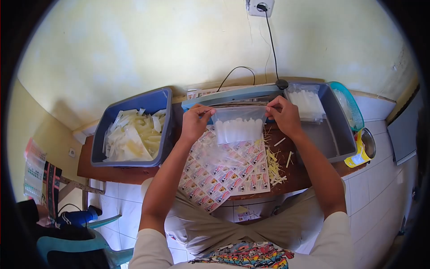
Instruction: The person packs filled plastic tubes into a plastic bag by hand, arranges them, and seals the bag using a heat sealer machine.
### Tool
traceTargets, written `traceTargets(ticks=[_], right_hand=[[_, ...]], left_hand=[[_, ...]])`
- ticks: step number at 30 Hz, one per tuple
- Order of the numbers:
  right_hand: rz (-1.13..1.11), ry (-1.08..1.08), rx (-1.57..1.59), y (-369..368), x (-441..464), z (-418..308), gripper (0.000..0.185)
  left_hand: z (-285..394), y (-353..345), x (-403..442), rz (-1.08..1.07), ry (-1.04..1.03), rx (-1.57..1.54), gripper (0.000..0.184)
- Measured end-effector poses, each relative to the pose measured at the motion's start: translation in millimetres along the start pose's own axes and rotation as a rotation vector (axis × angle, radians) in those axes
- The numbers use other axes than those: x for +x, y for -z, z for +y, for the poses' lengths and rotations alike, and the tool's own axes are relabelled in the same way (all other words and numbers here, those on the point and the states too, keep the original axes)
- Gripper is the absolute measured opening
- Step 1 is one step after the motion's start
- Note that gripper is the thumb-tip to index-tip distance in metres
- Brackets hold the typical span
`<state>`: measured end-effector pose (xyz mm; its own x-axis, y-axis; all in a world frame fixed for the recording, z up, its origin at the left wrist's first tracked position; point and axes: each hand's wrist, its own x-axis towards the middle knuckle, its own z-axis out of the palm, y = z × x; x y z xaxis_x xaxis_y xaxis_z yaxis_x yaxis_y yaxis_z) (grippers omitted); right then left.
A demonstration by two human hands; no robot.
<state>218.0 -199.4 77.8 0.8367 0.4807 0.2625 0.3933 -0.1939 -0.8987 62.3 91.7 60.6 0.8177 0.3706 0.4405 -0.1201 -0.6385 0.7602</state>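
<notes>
A clear plastic bag (238, 130) with a row of white, round-ended pieces in its lower part hangs between my hands. My left hand (195, 121) pinches its upper left corner, and my right hand (285, 115) pinches the upper right one. The bag's top edge lies along the front of a long blue-grey bag sealer (233, 95), whose arm slants up to the right. Whether the edge is inside the sealer cannot be made out. Below the bag, printed paper sheets (210, 179) cover part of the low wooden table (286, 188), with some clear plastic on them.
A blue-grey bin (165, 130) on the left holds many pale yellowish plastic strips. Another bin (345, 154) on the right holds filled clear bags (307, 103). Near it are a yellow can (358, 150) and a green basket (356, 110). Thin yellowish scraps (273, 168) litter the table. A black cord (271, 45) runs up to the wall socket.
</notes>
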Motion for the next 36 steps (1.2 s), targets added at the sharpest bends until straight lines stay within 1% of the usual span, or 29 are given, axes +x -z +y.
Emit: traceTargets(ticks=[2,5,6,8,9,11,14,17,19,21,23,25,27,29,30,32,33,34,35,36], right_hand=[[-0.004,-0.031,0.042,-0.4,1.5,2.5,0.005],[0.030,-0.002,0.032,-3.0,7.3,6.5,0.005],[0.043,0.019,0.033,-3.5,9.9,8.1,0.005],[0.053,0.028,0.034,-5.5,12.9,9.9,0.005],[0.071,0.018,0.038,-6.0,15.2,9.0,0.005],[0.086,-0.002,0.040,-6.7,15.9,10.0,0.004],[0.089,-0.041,0.016,-8.6,17.8,9.8,0.006],[0.123,-0.048,0.030,-12.0,19.8,9.3,0.005],[0.189,0.000,0.031,-14.2,21.1,13.6,0.003],[0.195,-0.003,0.032,-17.4,21.3,20.1,0.004],[0.200,-0.002,0.034,-19.2,21.2,22.4,0.005],[0.204,0.056,-0.066,-21.7,17.6,23.0,0.007],[0.195,0.056,-0.088,-23.8,13.7,22.0,0.009],[0.188,0.056,-0.113,-25.9,9.5,20.8,0.011],[0.176,0.052,-0.081,-27.5,7.4,20.9,0.010],[0.165,0.048,-0.048,-33.5,3.4,24.6,0.010],[0.222,0.115,0.002,-38.8,1.2,28.8,0.013],[0.277,0.183,0.053,-41.3,-0.8,31.9,0.017],[0.276,0.183,0.052,-40.1,-3.4,32.4,0.017],[0.204,0.201,-0.088,-37.7,-6.3,33.3,0.022]], left_hand=[[-7.2,-3.3,0.6,-0.020,0.156,-0.012,0.018],[-12.9,-6.7,3.0,0.009,0.151,-0.023,0.022],[-4.2,-4.4,6.4,0.008,0.153,-0.022,0.022],[9.9,0.1,10.0,-0.090,0.455,-0.079,0.023],[8.8,-1.7,9.7,-0.095,0.465,-0.080,0.023],[5.4,-5.2,9.5,-0.090,0.421,-0.241,0.026],[1.8,-5.4,10.1,-0.117,0.376,-0.223,0.028],[3.3,-9.7,10.0,-0.085,0.382,-0.241,0.030],[5.4,-13.5,9.4,-0.078,0.385,-0.264,0.030],[3.1,-16.6,8.7,-0.063,0.382,-0.294,0.030],[-6.5,-19.9,5.8,-0.092,0.386,-0.290,0.032],[-16.6,-22.6,3.6,-0.102,0.387,-0.308,0.034],[-25.9,-26.6,-0.7,-0.113,0.389,-0.327,0.037],[-33.2,-32.9,-7.0,-0.118,0.291,-0.382,0.044],[-36.3,-36.6,-10.0,-0.118,0.290,-0.384,0.044],[-36.2,-43.1,-16.2,-0.045,0.215,-0.406,0.052],[-32.4,-47.4,-21.1,-0.047,0.215,-0.407,0.052],[-28.2,-52.8,-26.6,0.053,0.160,-0.370,0.051],[-25.1,-55.3,-31.1,0.154,0.105,-0.334,0.050],[-26.3,-55.4,-35.0,0.154,0.105,-0.335,0.050]])
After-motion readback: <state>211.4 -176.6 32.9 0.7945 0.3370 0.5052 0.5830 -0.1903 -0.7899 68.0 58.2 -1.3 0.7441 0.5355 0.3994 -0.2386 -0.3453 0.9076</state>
